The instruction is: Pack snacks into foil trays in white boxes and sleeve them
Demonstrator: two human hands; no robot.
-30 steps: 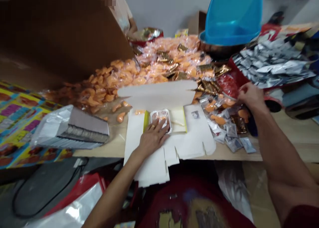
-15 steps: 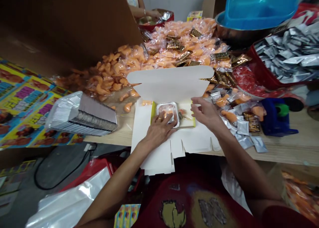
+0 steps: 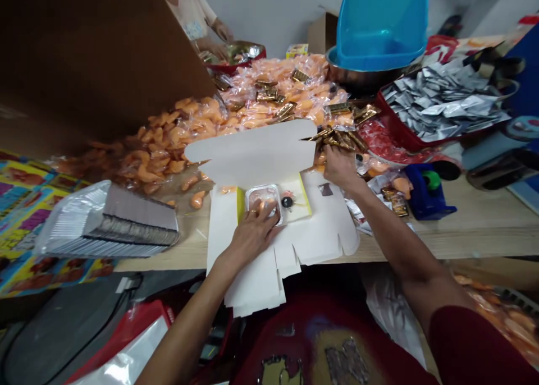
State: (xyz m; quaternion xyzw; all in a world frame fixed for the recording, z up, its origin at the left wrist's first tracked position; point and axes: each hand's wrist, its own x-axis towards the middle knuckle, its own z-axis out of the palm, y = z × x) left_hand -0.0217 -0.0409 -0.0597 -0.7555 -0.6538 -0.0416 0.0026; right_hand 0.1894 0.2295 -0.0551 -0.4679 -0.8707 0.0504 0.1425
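1. Head view, going left to right: printed poster sheets (image 3: 25,222) lie at far left, then a stack of foil trays (image 3: 109,222) on its side on the wooden bench (image 3: 497,222), with a tall brown cardboard flap (image 3: 96,76) rising behind.
2. Back at centre, a co-worker's hands (image 3: 217,40) work at a red dish (image 3: 236,65), just beyond a great heap of orange pieces in clear wrappers (image 3: 181,127).
3. Front and centre, a white carton blank (image 3: 252,155) lies open on the bench, lid flap up, with a small foil tray (image 3: 263,202) sitting on its yellow-edged panel. A small dark round item (image 3: 287,202) sits just beside the tray.
4. Left hand (image 3: 252,239) stays planted over that tray, fingers spread and dipping in. Is it gripping? Can't tell from here.
5. And the big move: the right hand (image 3: 341,169) has left the tray and reached up to the gold sachets (image 3: 337,140). Its fingers are bunched in among them, well apart from the left hand, but any grip is hidden.
6. Out to the right, a blue tape dispenser (image 3: 427,194) stands on the bench, by a red tray of silver sachets (image 3: 446,101), and a blue tub (image 3: 379,26) tilts in a steel bowl (image 3: 362,76).
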